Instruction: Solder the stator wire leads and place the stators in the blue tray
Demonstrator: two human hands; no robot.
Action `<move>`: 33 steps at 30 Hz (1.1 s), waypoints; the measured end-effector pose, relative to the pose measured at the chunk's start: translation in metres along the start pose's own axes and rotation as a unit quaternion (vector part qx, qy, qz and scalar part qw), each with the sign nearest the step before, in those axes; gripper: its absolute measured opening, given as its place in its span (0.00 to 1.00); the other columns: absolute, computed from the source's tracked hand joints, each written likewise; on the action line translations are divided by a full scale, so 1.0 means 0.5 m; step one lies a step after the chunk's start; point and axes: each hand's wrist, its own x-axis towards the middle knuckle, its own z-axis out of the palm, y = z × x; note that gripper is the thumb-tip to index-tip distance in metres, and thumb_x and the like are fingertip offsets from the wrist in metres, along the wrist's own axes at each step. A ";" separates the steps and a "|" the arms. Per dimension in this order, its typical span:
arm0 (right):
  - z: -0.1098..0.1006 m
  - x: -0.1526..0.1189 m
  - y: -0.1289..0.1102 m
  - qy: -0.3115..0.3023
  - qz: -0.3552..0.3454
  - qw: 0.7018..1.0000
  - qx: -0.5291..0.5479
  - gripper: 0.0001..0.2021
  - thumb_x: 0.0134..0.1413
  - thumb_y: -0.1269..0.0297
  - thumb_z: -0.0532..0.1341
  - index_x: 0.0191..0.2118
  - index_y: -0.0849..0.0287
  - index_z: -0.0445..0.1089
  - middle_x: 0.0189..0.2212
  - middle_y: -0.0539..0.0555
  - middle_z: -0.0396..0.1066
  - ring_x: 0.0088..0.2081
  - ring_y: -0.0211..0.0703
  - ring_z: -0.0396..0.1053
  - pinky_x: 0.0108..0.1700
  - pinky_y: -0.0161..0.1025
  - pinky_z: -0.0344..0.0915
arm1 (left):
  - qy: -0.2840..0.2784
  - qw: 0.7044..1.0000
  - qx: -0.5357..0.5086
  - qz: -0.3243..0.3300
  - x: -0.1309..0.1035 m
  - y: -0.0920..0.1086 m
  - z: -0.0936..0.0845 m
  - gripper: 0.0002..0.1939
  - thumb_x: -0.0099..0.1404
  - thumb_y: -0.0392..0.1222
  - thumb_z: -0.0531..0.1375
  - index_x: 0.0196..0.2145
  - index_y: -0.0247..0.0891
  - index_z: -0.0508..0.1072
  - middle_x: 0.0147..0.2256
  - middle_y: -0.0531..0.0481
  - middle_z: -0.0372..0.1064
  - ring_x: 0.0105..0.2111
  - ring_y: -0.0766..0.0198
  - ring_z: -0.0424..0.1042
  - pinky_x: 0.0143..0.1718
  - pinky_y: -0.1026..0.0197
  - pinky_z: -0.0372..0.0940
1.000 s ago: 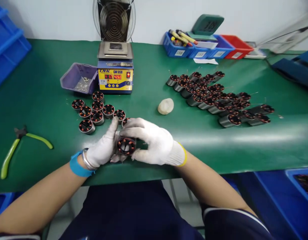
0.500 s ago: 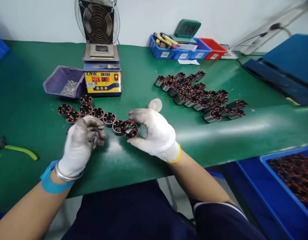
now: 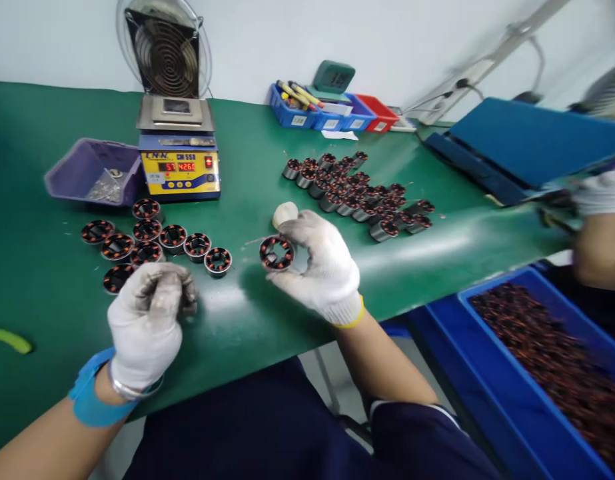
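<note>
My right hand [image 3: 321, 270], in a white glove, grips a motor stator [image 3: 264, 257] between thumb and fingers. The stator is a short metal ring with copper windings, tilted so that its open end faces me. Behind these fingers a round whitish pad [image 3: 284, 215] lies on the bench. My left hand [image 3: 148, 327], also gloved, is closed with curled fingertips pressed together; whatever they hold, if anything, is hidden. Just beyond it stands a loose cluster of several stators [image 3: 146, 248], and one stator [image 3: 218, 271] sits at the cluster's right end.
A solder pot [image 3: 180, 180] with a lit display stands behind the cluster, a fan [image 3: 170, 53] behind it. Left of it is a purple bin [image 3: 62, 177]. Several stators [image 3: 332, 202] stand farther right. A full blue crate [image 3: 467, 300] and another person's gloved hand [image 3: 604, 193] are at right.
My right hand has drawn the stator away from the cluster, rightward. My left hand has moved toward me and its fingers are curled tighter. The whole view has shifted to the right.
</note>
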 end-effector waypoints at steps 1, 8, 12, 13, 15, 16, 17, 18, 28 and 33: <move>-0.006 -0.004 0.018 0.027 0.052 0.998 -0.029 0.24 0.48 0.52 0.66 0.50 0.54 0.67 0.48 0.59 0.75 0.53 0.58 0.72 0.60 0.59 0.65 | -0.033 0.999 0.023 -0.008 -0.007 -0.005 -0.002 0.07 0.65 0.46 0.65 0.32 0.43 0.77 0.23 0.56 0.72 0.19 0.68 0.69 0.18 0.68 0.66; -0.038 0.003 0.121 -0.048 0.312 0.931 -0.181 0.29 0.41 0.61 0.67 0.53 0.59 0.69 0.50 0.61 0.74 0.48 0.57 0.74 0.51 0.51 0.72 | -0.182 0.968 0.171 0.016 -0.048 -0.054 -0.024 0.09 0.61 0.44 0.68 0.40 0.42 0.81 0.33 0.50 0.81 0.28 0.61 0.79 0.32 0.63 0.75; -0.035 0.020 0.124 -0.134 0.312 0.917 -0.212 0.28 0.45 0.60 0.66 0.56 0.56 0.70 0.51 0.59 0.74 0.49 0.58 0.74 0.51 0.51 0.71 | -0.173 0.967 0.186 0.025 -0.040 -0.052 -0.027 0.11 0.62 0.47 0.67 0.41 0.41 0.81 0.34 0.48 0.81 0.29 0.59 0.80 0.33 0.62 0.76; -0.035 0.024 0.122 -0.147 0.311 0.914 -0.213 0.27 0.46 0.59 0.66 0.55 0.55 0.70 0.50 0.58 0.75 0.49 0.58 0.74 0.50 0.51 0.71 | -0.170 0.968 0.185 0.022 -0.038 -0.051 -0.026 0.11 0.63 0.47 0.66 0.41 0.41 0.80 0.34 0.48 0.81 0.30 0.59 0.80 0.33 0.62 0.76; -0.036 0.033 0.121 -0.166 0.300 0.915 -0.214 0.26 0.47 0.58 0.65 0.55 0.54 0.71 0.49 0.58 0.75 0.48 0.59 0.74 0.49 0.51 0.71 | -0.169 0.967 0.188 0.020 -0.036 -0.048 -0.024 0.11 0.63 0.48 0.66 0.41 0.41 0.80 0.34 0.48 0.81 0.29 0.59 0.81 0.32 0.62 0.76; -0.037 0.039 0.122 -0.174 0.289 0.916 -0.216 0.26 0.47 0.58 0.65 0.54 0.55 0.72 0.49 0.58 0.75 0.48 0.58 0.74 0.49 0.50 0.70 | -0.173 0.966 0.192 0.022 -0.037 -0.047 -0.022 0.11 0.63 0.48 0.66 0.41 0.41 0.80 0.34 0.48 0.81 0.29 0.59 0.81 0.32 0.63 0.76; -0.039 0.044 0.123 -0.181 0.278 0.918 -0.218 0.26 0.47 0.58 0.65 0.55 0.55 0.72 0.49 0.58 0.75 0.48 0.58 0.74 0.49 0.49 0.70 | -0.180 0.963 0.199 0.027 -0.037 -0.047 -0.022 0.11 0.63 0.48 0.66 0.40 0.41 0.80 0.34 0.48 0.82 0.29 0.59 0.81 0.32 0.63 0.76; -0.040 0.049 0.125 -0.188 0.267 0.919 -0.221 0.26 0.47 0.58 0.65 0.55 0.56 0.72 0.49 0.58 0.75 0.48 0.58 0.74 0.49 0.48 0.70 | -0.188 0.960 0.206 0.033 -0.038 -0.047 -0.022 0.11 0.63 0.48 0.66 0.40 0.41 0.80 0.34 0.48 0.82 0.29 0.59 0.81 0.32 0.63 0.76; -0.066 0.054 0.099 -0.137 0.231 0.899 -0.346 0.24 0.52 0.59 0.66 0.55 0.56 0.69 0.52 0.64 0.69 0.50 0.63 0.69 0.46 0.52 0.69 | -0.227 0.930 0.261 0.120 -0.039 -0.054 -0.019 0.10 0.65 0.46 0.65 0.42 0.42 0.79 0.36 0.48 0.82 0.31 0.60 0.81 0.35 0.63 0.77; -0.045 0.076 0.069 -0.247 0.195 0.856 -0.409 0.14 0.65 0.65 0.54 0.51 0.56 0.72 0.50 0.65 0.69 0.47 0.62 0.67 0.41 0.50 0.66 | -0.227 0.925 0.276 0.130 -0.032 -0.046 -0.006 0.12 0.65 0.49 0.63 0.40 0.39 0.80 0.34 0.47 0.82 0.28 0.59 0.81 0.33 0.62 0.78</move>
